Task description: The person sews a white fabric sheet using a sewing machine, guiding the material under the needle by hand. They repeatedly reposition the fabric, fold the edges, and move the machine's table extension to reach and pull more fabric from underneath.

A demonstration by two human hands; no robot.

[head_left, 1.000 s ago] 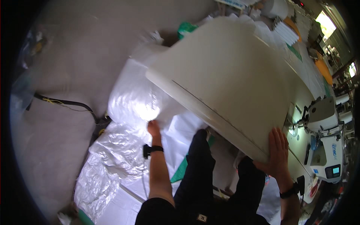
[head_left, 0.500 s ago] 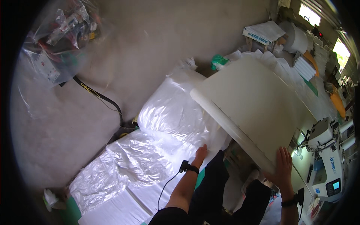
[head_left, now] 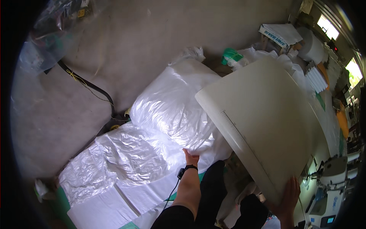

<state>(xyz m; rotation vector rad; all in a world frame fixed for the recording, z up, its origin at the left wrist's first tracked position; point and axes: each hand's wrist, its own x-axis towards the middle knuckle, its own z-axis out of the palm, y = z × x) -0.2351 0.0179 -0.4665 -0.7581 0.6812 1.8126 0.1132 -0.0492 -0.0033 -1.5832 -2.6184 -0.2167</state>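
Left hand (head_left: 191, 157) meets plastic-wrapped bundle (head_left: 173, 103); grip unclear. Right hand (head_left: 288, 196) lies flat on right-hand table (head_left: 263, 103), grasping nothing, probably bracing.

Light is uneven around the table (head_left: 259, 114). Beyond its far right side, two windows (head_left: 328, 27) glare almost white amid gloom. Left of the table, the plastic (head_left: 173, 108) throws back bright, broken highlights, some near the left hand (head_left: 191, 157); the floor (head_left: 126, 30) beyond is dull and flat. Beneath the table, deep shadow hides detail. At its near end, the right hand (head_left: 288, 198) looks dim and soft. To its right, a small glow lights the sewing machine (head_left: 320, 204). Fisheye distortion bows the table's edges; the outer rim falls to black.
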